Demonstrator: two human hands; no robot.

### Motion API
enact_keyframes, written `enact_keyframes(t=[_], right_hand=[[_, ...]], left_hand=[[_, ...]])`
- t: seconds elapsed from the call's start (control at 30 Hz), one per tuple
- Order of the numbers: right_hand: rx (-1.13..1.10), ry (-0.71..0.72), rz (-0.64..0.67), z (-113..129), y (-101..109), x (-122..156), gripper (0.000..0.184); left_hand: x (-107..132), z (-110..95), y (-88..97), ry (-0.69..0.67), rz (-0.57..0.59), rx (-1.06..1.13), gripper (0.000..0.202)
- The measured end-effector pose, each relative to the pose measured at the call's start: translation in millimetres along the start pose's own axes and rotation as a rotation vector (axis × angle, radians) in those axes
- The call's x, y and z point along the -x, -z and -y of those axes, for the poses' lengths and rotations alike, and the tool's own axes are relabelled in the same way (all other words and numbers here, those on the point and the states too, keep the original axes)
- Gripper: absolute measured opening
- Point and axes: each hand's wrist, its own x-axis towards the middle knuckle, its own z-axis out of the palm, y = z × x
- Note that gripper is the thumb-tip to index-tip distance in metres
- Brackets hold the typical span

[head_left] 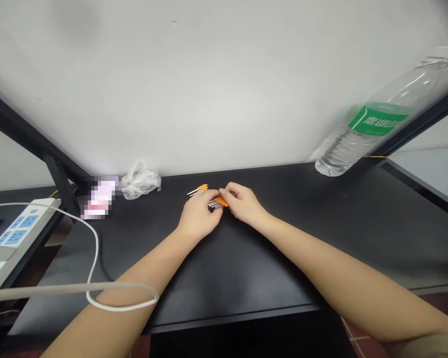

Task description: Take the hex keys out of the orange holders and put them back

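Note:
Near the back of the black table (283, 258), my two hands meet. My left hand (199, 214) is closed round an orange strip with thin metal rods (218, 203), which show between its thumb and fingers. The thumb and fingertips of my right hand (242, 201) pinch the orange end of that strip. Just past the left knuckles, another orange piece with thin metal rods (198, 189) sticks out; whether it lies on the table or is part of the held bundle, I cannot tell. The fingers hide much of these pieces.
A crumpled clear plastic bag (140, 181) lies against the wall, beside a blurred-out pinkish item (99, 196). On the right stands a large water bottle (373, 119) with a green label. A white cable (97, 248) loops above my left forearm, near a power strip (26, 223).

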Motion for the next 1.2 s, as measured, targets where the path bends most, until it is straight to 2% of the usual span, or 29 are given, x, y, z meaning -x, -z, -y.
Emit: enact_keyframes(t=[0.2,0.37,0.6,0.87,1.03,1.2], right_hand=[[0.016,0.001,0.027,-2.9,-2.4,0.5,0.018],[0.079,0.051,0.044,-4.1,-1.6,-1.5,0.014],[0.328,0.12,0.071,-10.0,-2.2,-3.4,0.019],[0.779,0.138,0.148,-19.2,5.3,-15.5,0.018],[0.908,0.136,0.182,-20.5,9.4,-17.8,0.017],[1.0,0.084,0.177,-23.4,16.6,-18.9,0.015]], left_hand=[[-0.4,-5.3,2.0,0.015,0.053,0.045,0.034],[-2.5,-4.8,2.9,0.035,0.066,0.059,0.027],[-3.9,-1.1,1.2,0.022,0.033,0.003,0.027],[-2.4,8.0,1.4,0.019,0.068,-0.092,0.022],[-1.3,8.0,5.6,0.045,0.104,-0.121,0.019],[-0.6,12.7,10.6,0.015,0.141,-0.175,0.012]])
